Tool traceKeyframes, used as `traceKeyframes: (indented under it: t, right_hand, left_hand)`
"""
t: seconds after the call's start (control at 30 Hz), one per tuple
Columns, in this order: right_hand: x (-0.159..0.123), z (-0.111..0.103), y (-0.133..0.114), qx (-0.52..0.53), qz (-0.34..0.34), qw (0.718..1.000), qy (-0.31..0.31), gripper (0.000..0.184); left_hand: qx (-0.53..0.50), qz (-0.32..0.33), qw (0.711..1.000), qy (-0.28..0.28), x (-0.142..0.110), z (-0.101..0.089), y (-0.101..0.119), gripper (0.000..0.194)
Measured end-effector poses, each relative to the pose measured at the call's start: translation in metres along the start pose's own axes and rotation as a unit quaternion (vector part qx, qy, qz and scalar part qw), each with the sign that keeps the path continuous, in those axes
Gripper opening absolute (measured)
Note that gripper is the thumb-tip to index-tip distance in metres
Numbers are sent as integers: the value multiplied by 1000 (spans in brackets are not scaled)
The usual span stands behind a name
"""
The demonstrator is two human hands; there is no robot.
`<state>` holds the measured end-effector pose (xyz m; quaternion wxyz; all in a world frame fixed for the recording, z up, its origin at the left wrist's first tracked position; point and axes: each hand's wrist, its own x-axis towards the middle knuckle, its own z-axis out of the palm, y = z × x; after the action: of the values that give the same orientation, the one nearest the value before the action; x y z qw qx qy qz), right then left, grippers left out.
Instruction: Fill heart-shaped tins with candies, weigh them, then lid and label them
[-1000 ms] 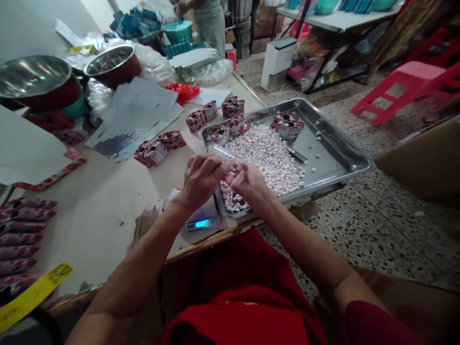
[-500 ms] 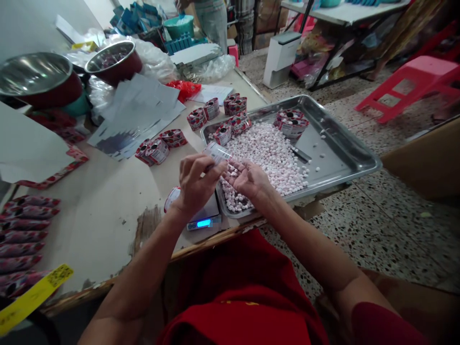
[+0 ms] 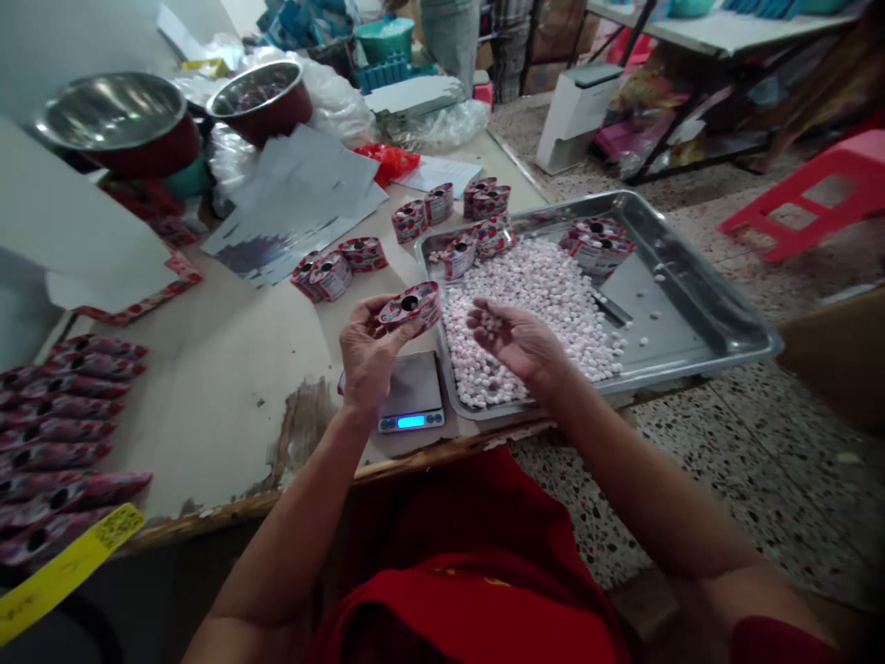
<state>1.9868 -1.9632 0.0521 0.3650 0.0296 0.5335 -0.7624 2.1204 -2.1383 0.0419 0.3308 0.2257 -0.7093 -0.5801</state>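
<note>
My left hand [image 3: 366,346] grips a small red printed pouch [image 3: 413,306] by its side, mouth open upward, above a small digital scale [image 3: 412,392] with a lit blue display. My right hand [image 3: 515,339] is palm up and cupped with a few small pale candies in it, just right of the pouch. It hovers over the near left corner of a metal tray [image 3: 698,304] that holds a heap of pink-white candies [image 3: 539,295]. Several more open pouches [image 3: 598,242] stand in the tray's far part.
Other filled pouches [image 3: 332,272] stand on the table left of the tray, and flat ones [image 3: 62,433] lie at the far left. Two metal bowls [image 3: 117,115], paper sheets [image 3: 304,198] and plastic bags sit at the back. A person stands beyond the table; a red stool [image 3: 816,189] is right.
My hands, close together over the tray's corner before, have drawn apart. The left one has turned the pouch mouth up over the scale, and the right palm has opened upward with candies.
</note>
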Motion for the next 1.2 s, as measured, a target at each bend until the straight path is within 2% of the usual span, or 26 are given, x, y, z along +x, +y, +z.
traceKeyframes:
  t: [0.03,0.07,0.1,0.17,0.23,0.33,0.4,0.43,0.47,0.5,0.57,0.63,0.7,0.83,0.9,0.97,1.07,1.13,1.2]
  right_hand:
    - [0,-4,-4,-116,-71,990,-28,10]
    - [0,-7,-8,-236,-148,959,-54,7]
    - [1,-7,-10,-345,-216,910,-79,7]
    - [4,4,-7,-497,-298,804,-135,16]
    - [10,30,6,-559,-329,727,-225,40]
    - [25,80,36,-590,-348,632,-363,73]
    - [38,110,51,-613,-327,575,-432,71]
    - [46,121,56,-618,-305,557,-463,66]
    - [53,131,59,-615,-277,552,-490,61]
    - [60,138,60,-603,-245,561,-511,54]
    - [73,149,58,-568,-168,605,-532,41]
    - [83,156,52,-546,-101,647,-524,33]
    - [91,162,43,-568,-75,666,-478,30]
    - [102,160,31,-649,-104,672,-341,41]
    - [105,155,31,-639,-102,688,-328,40]
    - [105,151,33,-606,-106,712,-339,39]
    - [99,143,31,-561,-152,736,-347,41]
    - [88,131,21,-548,-197,741,-334,40]
    - [73,107,4,-569,-236,732,-292,38]
  left_hand:
    - [-18,-16,1000,14,-3,-15,5,43]
    - [-24,-16,999,39,-6,-31,10,43]
    - [-22,-4,997,75,-8,-49,15,42]
    - [-7,32,987,154,-14,-85,26,41]
    - [6,43,978,206,-20,-117,33,42]
    - [29,25,973,228,-36,-154,40,42]
    - [50,14,972,229,-51,-170,42,40]
    - [60,9,971,232,-59,-176,43,40]
    - [69,2,969,235,-68,-180,43,40]
    - [75,-7,968,238,-76,-183,43,41]
    - [79,-37,970,228,-89,-185,40,44]
    - [69,-71,978,184,-96,-177,34,47]
    - [52,-91,988,113,-95,-158,25,48]
    - [36,-66,997,-16,-77,-104,1,46]
    - [33,-54,996,-61,-68,-80,-12,42]
    - [29,-57,994,-85,-63,-65,-24,41]
    - [22,-44,996,-78,-64,-67,-31,56]
    - [28,-28,998,-54,-67,-81,-28,65]
    - [56,-29,998,-6,-69,-103,-21,61]
